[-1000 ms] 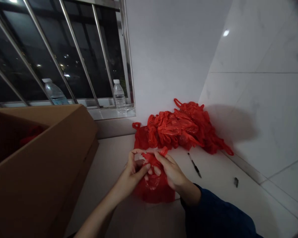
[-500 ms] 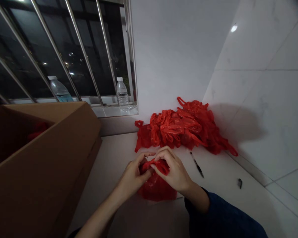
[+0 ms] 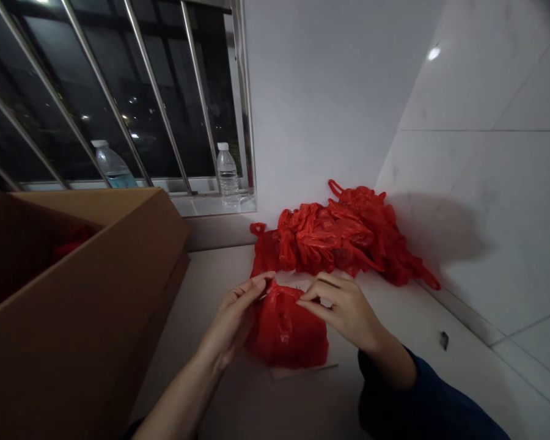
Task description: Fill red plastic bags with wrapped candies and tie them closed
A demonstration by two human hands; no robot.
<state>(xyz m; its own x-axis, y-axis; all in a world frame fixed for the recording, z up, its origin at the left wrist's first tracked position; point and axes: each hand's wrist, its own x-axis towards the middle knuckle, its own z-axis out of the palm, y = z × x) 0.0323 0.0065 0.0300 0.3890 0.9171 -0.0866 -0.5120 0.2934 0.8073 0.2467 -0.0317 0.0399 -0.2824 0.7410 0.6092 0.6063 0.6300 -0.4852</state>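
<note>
A folded red plastic bag (image 3: 286,330) lies flat on the pale floor (image 3: 256,397), between my two hands. My left hand (image 3: 231,318) pinches the bag's upper left edge between its fingertips. My right hand (image 3: 341,308) has its fingers apart, their tips resting on the bag's upper right edge. Just beyond them lies a heap of several crumpled red plastic bags (image 3: 339,238), not touching either hand. A dark blue sleeve (image 3: 412,397) covers my right forearm.
A cardboard box (image 3: 73,324) stands to the left, with red plastic (image 3: 73,238) inside it. Several water bottles, including one (image 3: 228,177), stand on the barred window's sill (image 3: 211,205). A small dark object (image 3: 444,340) lies on the floor near the tiled wall (image 3: 476,183).
My hands have moved apart, from a close grip on a twisted part of the bag to its upper edges. The bag now lies flatter. The pen near my right hand is no longer visible.
</note>
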